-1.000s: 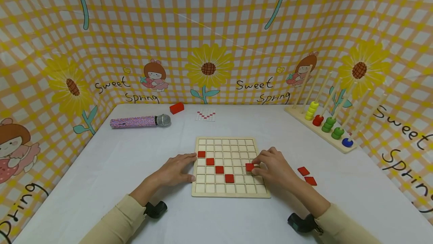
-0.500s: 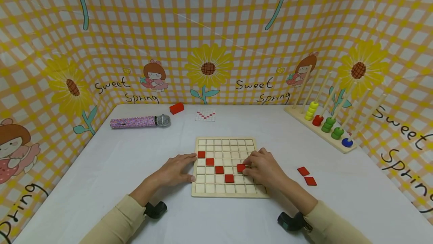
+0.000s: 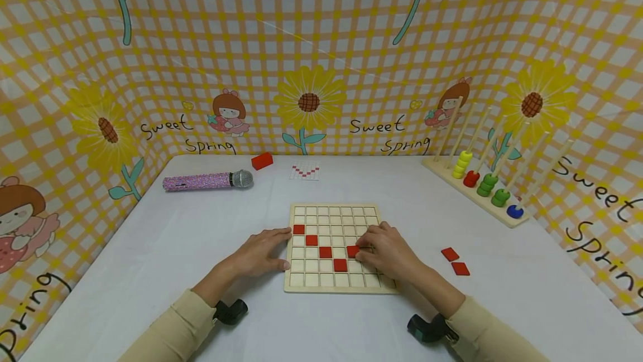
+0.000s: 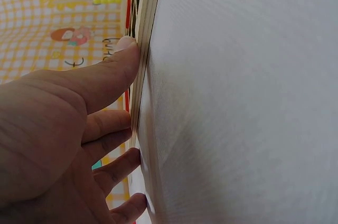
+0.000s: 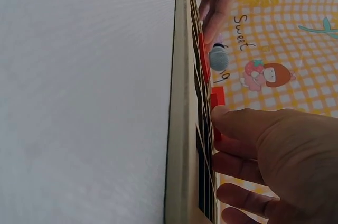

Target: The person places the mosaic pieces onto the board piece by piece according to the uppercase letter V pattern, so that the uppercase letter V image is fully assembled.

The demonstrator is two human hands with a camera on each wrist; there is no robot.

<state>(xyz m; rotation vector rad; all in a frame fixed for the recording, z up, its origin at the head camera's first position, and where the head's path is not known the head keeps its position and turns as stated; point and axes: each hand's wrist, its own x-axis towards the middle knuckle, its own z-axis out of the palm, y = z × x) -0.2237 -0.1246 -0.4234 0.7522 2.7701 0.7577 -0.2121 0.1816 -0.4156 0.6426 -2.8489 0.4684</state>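
Observation:
A wooden grid board (image 3: 346,290) lies flat on the white table. Several red square tiles (image 3: 325,252) sit in its cells, stepping down in a diagonal from the left edge. My right hand (image 3: 388,249) pinches another red tile (image 3: 353,251) between thumb and fingers over the right half of the grid, up and right of the lowest tile in the diagonal; whether it lies fully in its cell cannot be told. My left hand (image 3: 261,251) rests against the board's left edge, thumb and fingertips touching it, as the left wrist view also shows. Two loose red tiles (image 3: 450,254) lie right of the board.
Behind the board lies a small card (image 3: 305,170) printed with a red grid pattern. A glittery microphone (image 3: 201,181) and a red block (image 3: 262,161) lie at the back left. A wooden bead rack (image 3: 477,194) with upright pegs stands at the right.
My right hand has moved left across the board with the red tile, by a little over one cell. The left hand stays at the board's edge.

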